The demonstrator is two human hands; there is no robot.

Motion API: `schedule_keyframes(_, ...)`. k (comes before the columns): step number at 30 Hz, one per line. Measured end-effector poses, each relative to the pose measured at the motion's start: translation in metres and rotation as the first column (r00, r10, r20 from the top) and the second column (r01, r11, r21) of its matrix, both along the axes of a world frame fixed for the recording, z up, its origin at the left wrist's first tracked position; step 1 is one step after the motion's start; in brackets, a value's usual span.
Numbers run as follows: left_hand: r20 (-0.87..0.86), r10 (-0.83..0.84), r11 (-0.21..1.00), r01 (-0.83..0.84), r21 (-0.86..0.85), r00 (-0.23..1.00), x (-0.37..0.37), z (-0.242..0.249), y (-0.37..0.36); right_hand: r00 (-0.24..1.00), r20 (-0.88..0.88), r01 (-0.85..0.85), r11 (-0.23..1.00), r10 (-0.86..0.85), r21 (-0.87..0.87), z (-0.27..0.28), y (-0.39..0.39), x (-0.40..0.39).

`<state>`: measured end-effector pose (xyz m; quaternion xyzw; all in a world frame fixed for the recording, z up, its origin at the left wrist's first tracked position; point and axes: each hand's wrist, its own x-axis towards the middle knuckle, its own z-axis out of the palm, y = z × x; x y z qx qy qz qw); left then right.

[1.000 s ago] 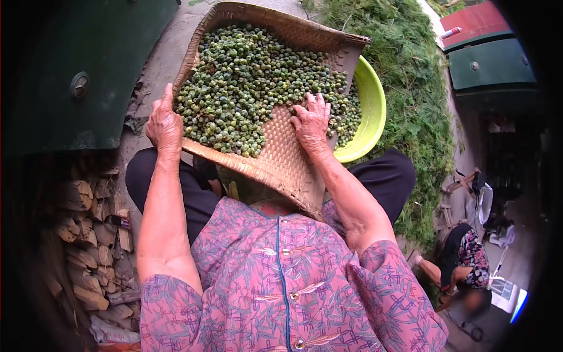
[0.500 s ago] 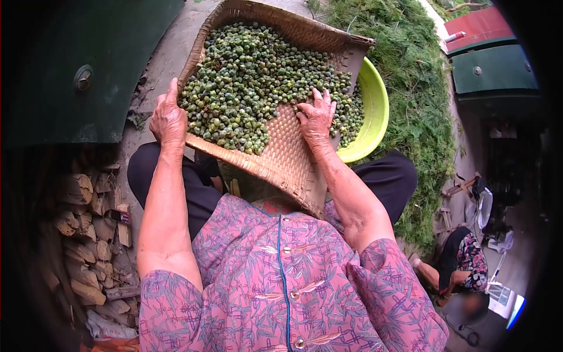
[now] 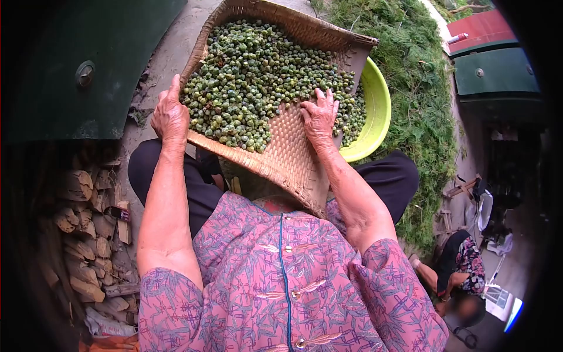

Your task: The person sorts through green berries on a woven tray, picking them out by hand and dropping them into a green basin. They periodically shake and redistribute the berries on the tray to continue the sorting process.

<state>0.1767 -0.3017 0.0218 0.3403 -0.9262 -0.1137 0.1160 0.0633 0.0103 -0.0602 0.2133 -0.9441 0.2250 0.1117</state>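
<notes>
A woven winnowing basket (image 3: 296, 155) rests tilted over my lap, heaped with small round green fruits (image 3: 240, 88). My left hand (image 3: 170, 117) is closed around the basket's left rim, thumb pointing up along the edge. Near the basket's right side, my right hand (image 3: 319, 120) lies with fingers apart, its fingertips touching the edge of the fruit heap. Bare weave shows just left of that hand. Partly under the basket's open right side stands a yellow-green basin (image 3: 380, 111) holding more of the fruits.
Cut green branches (image 3: 413, 117) cover the ground to the right. Split firewood (image 3: 88, 234) is stacked at lower left, below a dark green panel (image 3: 53, 70). Another person (image 3: 463, 270) is bent low at lower right. A green and red vehicle-like body (image 3: 495, 70) stands upper right.
Very little differs. My right hand's fingers have drawn slightly closer together at the edge of the fruits. My left hand keeps its hold on the rim.
</notes>
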Motion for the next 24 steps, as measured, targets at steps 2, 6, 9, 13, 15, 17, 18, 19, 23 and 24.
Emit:
schedule_keyframes(2,0.001,0.001,1.000,-0.001,0.004,1.000,0.000,0.000,0.000,1.000,0.027,-0.006,1.000,0.006,0.004,0.007,0.000,0.005)
schedule_keyframes(6,0.003,0.000,1.000,0.000,-0.012,1.000,0.000,0.000,0.000,1.000,0.009,0.011,0.999,-0.012,0.053,0.007,-0.007,0.008)
schedule_keyframes(9,0.002,0.002,1.000,-0.002,-0.012,1.000,0.000,-0.001,0.000,1.000,-0.019,-0.005,0.994,0.007,0.105,-0.001,-0.011,0.008)
schedule_keyframes(13,0.030,0.019,1.000,-0.019,-0.005,0.999,0.000,0.000,0.000,0.998,-0.038,-0.048,0.978,0.057,0.201,0.003,-0.011,0.012)
schedule_keyframes(15,0.035,0.015,1.000,-0.014,-0.011,0.999,-0.001,0.000,0.000,0.990,-0.063,-0.125,0.992,0.126,0.026,0.020,-0.013,0.024)
schedule_keyframes(17,0.048,0.007,1.000,-0.006,-0.013,0.999,0.000,0.000,0.000,0.968,-0.070,-0.248,0.965,0.243,-0.081,0.049,-0.021,0.049)
schedule_keyframes(18,0.058,0.016,1.000,-0.015,-0.015,0.998,0.000,0.001,0.001,0.942,-0.002,-0.327,0.915,0.336,-0.237,0.066,-0.025,0.065)
schedule_keyframes(19,0.068,0.024,1.000,-0.023,-0.017,0.997,-0.001,0.003,0.001,0.883,0.025,-0.437,0.842,0.468,-0.317,0.080,-0.029,0.081)
schedule_keyframes(23,0.034,0.001,1.000,0.000,-0.019,0.999,0.000,0.000,-0.001,0.642,0.185,-0.660,0.659,0.744,-0.361,0.101,-0.040,0.133)
schedule_keyframes(24,0.047,0.004,1.000,-0.004,-0.011,0.999,-0.001,0.001,-0.001,0.592,0.208,-0.710,0.626,0.779,-0.322,0.098,-0.041,0.137)
